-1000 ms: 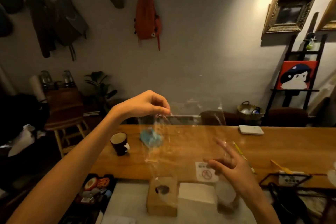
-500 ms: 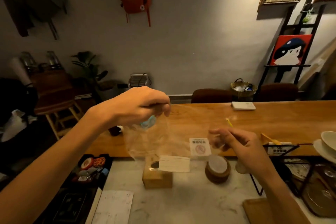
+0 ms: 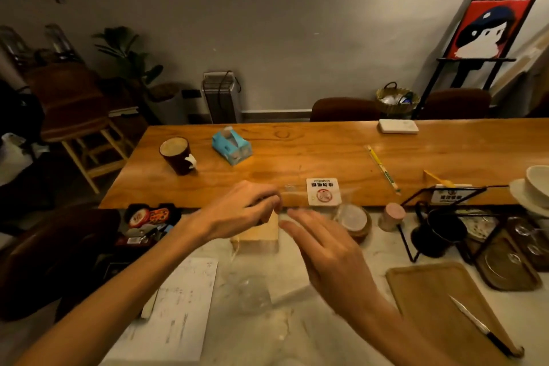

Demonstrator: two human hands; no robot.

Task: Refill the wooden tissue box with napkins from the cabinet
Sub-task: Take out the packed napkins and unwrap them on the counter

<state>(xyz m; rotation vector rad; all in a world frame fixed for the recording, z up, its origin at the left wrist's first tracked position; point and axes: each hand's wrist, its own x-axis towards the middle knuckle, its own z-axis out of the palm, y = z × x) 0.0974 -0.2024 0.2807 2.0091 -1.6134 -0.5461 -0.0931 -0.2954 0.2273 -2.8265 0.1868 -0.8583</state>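
The wooden tissue box (image 3: 259, 237) stands on the marble counter, partly behind my left hand (image 3: 242, 209). That hand's fingers are pinched on a clear plastic wrapper (image 3: 251, 291), which hangs down crumpled in front of the box. A white stack of napkins (image 3: 289, 284) lies just right of the box, mostly hidden under my right hand (image 3: 325, 249). My right hand hovers there, blurred, with its fingers spread and nothing in them. The box's top opening is hidden.
On the wooden bar top are a dark cup (image 3: 176, 154), a blue tissue pack (image 3: 231, 145) and a no-smoking card (image 3: 322, 191). A lidded round wooden holder (image 3: 353, 221) and a black wire rack (image 3: 445, 217) stand to the right. A wooden tray (image 3: 430, 300) bears a knife (image 3: 478, 327). A paper sheet (image 3: 184, 309) lies near left.
Both hands have come down from chest height to just above the box. The right hand has let go of the wrapper and opened. The view has tilted down.
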